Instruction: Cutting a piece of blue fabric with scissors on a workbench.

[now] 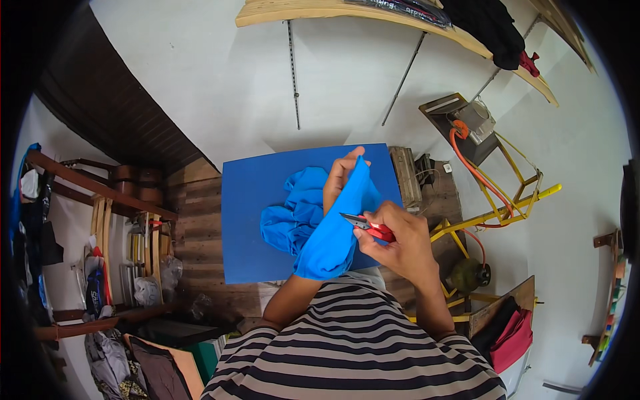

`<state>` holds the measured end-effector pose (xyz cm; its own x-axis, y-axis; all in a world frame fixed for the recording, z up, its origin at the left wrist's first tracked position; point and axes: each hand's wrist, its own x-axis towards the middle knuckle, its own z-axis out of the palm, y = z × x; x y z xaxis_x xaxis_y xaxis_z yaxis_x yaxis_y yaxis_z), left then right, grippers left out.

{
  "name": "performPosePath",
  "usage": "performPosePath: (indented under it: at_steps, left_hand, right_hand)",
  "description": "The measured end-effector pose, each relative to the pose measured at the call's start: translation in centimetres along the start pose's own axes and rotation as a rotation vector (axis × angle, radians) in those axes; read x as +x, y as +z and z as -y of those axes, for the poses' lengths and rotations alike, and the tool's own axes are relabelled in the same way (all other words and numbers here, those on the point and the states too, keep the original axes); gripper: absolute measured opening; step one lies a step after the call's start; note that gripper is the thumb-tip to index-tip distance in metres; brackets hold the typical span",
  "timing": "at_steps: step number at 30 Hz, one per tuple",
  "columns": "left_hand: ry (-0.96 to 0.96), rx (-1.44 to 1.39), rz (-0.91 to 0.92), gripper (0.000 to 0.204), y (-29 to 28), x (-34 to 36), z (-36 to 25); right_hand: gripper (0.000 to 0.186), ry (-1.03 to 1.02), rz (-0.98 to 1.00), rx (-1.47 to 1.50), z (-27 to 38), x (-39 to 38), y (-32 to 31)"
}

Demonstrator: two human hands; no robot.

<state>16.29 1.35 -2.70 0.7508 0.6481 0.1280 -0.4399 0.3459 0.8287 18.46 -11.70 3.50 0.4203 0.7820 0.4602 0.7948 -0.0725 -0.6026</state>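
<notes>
A bright blue cloth (333, 243), perhaps a garment, is draped over my left wrist and palm. My left hand (339, 175) is raised above the table, its fingers bent at the cloth's upper edge and gripping it; the cloth hides part of the palm. Red-handled thread snips (379, 230) are held in my right hand (408, 243), fingers closed round the handle. Their dark pointed blades lie against or just over the cloth's face; I cannot tell whether they touch it. The rest of the blue fabric (293, 217) spreads in loose folds on the blue tabletop (243, 260), left of my hands.
Right of the table stands a yellow metal frame (493, 213) with an orange hose (475, 172) and a round tank (469, 275). A wooden shelf (373, 19) with dark clothing crosses the far wall. Racks holding bags and cloth (107, 333) line the left side.
</notes>
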Motion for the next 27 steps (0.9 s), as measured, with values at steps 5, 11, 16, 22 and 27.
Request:
performPosePath:
  at_steps: [5,11,16,22,27]
  left_hand:
    - [0.098,0.146,-0.08,0.012,-0.8,1.1,0.7]
    - [0.132,0.183,-0.149,0.013,-1.4,2.1,0.6]
    - [0.186,0.208,-0.194,0.014,-1.4,2.8,0.7]
    - [0.379,0.62,-0.273,0.011,-2.2,3.6,0.6]
    - [0.433,0.732,-0.351,0.009,-2.1,3.9,0.6]
  right_hand:
    - [0.031,0.064,-0.039,-0.016,0.1,0.1,1.0]
    - [0.03,-0.03,-0.055,-0.043,-0.4,0.2,2.4]
    - [0.03,-0.057,-0.035,-0.121,-0.5,-0.2,3.5]
    - [0.029,-0.051,-0.047,-0.14,-0.2,-0.9,4.7]
    - [0.028,-0.04,-0.046,-0.085,-0.2,-1.5,5.5]
